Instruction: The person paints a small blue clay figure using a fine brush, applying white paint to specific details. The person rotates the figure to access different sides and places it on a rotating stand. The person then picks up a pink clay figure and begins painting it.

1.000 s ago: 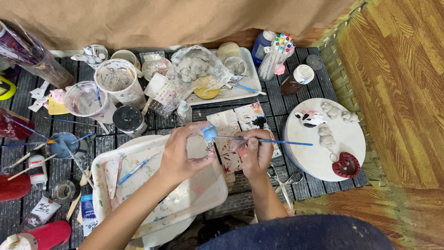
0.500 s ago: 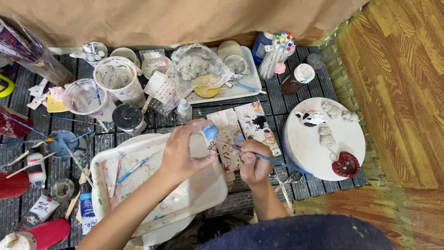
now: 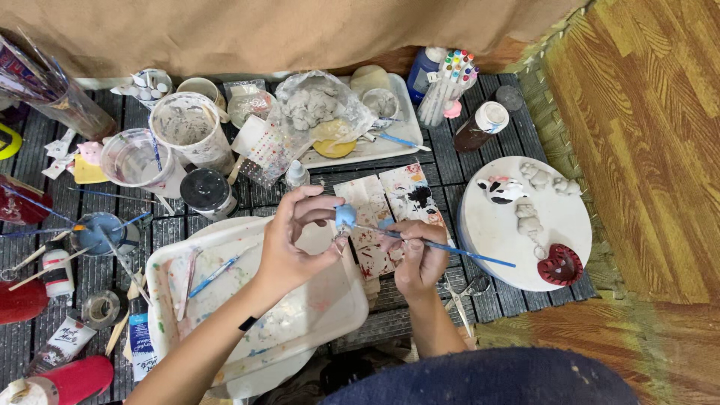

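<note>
A dark blue lap [image 3: 487, 379] fills the bottom edge at 6 o'clock. Just above it lies a paint-smeared white tray [image 3: 225, 300], with a thin brush [image 3: 217, 271] lying on it. The left hand [image 3: 289, 244] hovers over the tray's upper right corner, its thumb and fingers closed on a small blue piece [image 3: 345, 216], which sits near the centre of the view. At 3 o'clock from that piece, the right hand [image 3: 416, 251] is pinched shut around a blue-handled paintbrush [image 3: 450, 247]; the brush tip reaches the blue piece and the handle runs out toward 4 o'clock. Scissors [image 3: 461, 296] lie just below this hand. Under both hands lies a paint-blotched paper [image 3: 390, 199].

At 3 o'clock stands a round white board [image 3: 495, 240] bearing small clay figures [image 3: 529, 217] and a red heart [image 3: 559, 264]. At 9 o'clock a blue paint pot [image 3: 97, 232] sits among sticks. Farther out, at 12 o'clock, a clear bag of clay bits [image 3: 319, 105] rests on a tray, with cups [image 3: 187, 124] at 11 and a markers bundle [image 3: 450, 82] at 1.
</note>
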